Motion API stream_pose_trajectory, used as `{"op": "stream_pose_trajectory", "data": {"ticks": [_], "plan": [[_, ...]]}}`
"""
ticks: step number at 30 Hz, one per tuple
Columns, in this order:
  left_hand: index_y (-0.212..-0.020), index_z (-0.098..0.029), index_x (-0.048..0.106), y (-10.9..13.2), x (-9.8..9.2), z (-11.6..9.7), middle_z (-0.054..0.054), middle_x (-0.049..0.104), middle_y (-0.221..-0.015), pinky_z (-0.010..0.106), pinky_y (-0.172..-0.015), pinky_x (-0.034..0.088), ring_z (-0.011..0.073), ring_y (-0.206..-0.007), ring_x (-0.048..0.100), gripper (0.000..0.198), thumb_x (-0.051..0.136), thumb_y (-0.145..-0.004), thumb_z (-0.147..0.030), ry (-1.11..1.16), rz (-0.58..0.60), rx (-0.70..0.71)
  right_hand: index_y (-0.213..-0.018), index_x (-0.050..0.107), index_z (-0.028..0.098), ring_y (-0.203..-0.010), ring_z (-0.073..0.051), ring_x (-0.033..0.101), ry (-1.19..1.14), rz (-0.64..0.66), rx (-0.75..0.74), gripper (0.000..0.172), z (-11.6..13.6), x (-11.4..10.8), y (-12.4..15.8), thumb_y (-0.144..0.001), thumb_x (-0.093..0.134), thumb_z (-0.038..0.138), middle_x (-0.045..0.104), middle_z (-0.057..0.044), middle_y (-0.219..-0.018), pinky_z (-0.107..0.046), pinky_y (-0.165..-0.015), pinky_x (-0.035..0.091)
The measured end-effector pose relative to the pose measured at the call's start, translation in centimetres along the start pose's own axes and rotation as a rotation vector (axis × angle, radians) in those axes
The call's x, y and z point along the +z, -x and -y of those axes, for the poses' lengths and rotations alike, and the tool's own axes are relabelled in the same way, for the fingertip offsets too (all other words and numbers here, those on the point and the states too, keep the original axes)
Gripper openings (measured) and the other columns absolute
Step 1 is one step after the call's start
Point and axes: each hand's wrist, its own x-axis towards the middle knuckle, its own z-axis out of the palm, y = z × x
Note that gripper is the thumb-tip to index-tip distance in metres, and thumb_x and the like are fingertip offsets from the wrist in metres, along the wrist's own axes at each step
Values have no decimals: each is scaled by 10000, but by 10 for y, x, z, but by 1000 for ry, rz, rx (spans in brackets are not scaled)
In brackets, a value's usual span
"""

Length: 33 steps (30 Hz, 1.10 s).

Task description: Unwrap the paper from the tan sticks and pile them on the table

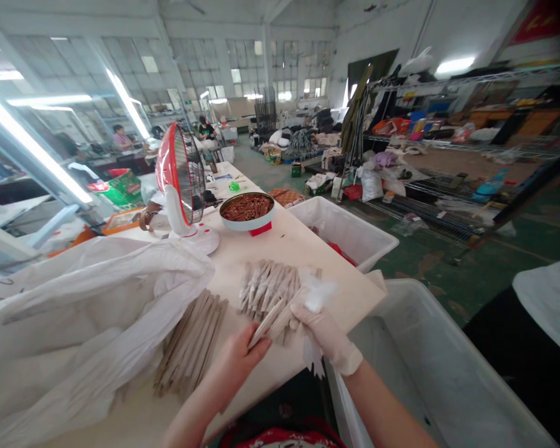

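Over the table edge, my bare left hand (237, 362) pinches the near end of some flat beige strips (274, 322). My right hand (329, 336), in a thin whitish glove, closes on the far end of the same strips. A blurred piece of white, thin material (320, 294) shows just beyond the gloved fingers; whether they hold it I cannot tell. Right behind my hands lies a row of short beige bundles (267, 285) with whitish wrapping round them. Left of my left hand rests a pile of longer beige strips (193, 339), partly under a white plastic sheet (98, 323).
A red and white fan (180, 193) stands on the table (308, 242) beside a round tin (247, 211) of brown pieces. White plastic bins (420, 311) adjoin the table's right side. At far right a person (546, 317) is partly visible; wire shelves (424, 180) stand behind.
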Motion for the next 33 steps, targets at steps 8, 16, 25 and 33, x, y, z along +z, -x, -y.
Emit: {"op": "stream_pose_trajectory", "data": {"ticks": [8,16,25,33], "plan": [[-720,-197,455,-16,21,12,-56,451,-540,222,-495,304,109,-506,408,229,456,-782,-417,120,41,-114,-892,688,198,-966,-250,612,43,-50,-1,367,-26,22,5,-629,761,442,702,-80,-976,-409,-923,426],[-692,-196,438,-20,17,28,-65,373,-572,225,-515,283,100,-535,367,265,476,-780,-443,144,80,-81,-754,644,219,-498,-116,547,-282,-171,166,295,-19,12,-15,-680,698,500,640,20,-599,-249,-503,442],[-693,-194,419,-32,25,58,-57,383,-583,224,-517,280,99,-543,359,223,464,-795,-387,126,49,-91,-679,582,202,-385,-73,388,-323,-133,202,308,-46,27,-28,-674,716,479,518,68,-470,-223,-407,327],[-729,-177,493,-61,25,88,-42,444,-615,222,-558,301,110,-586,414,207,468,-820,-361,92,-86,-140,-658,605,178,-411,-73,423,-349,-143,284,266,-69,37,-54,-653,747,403,506,54,-468,-206,-399,340]]}}
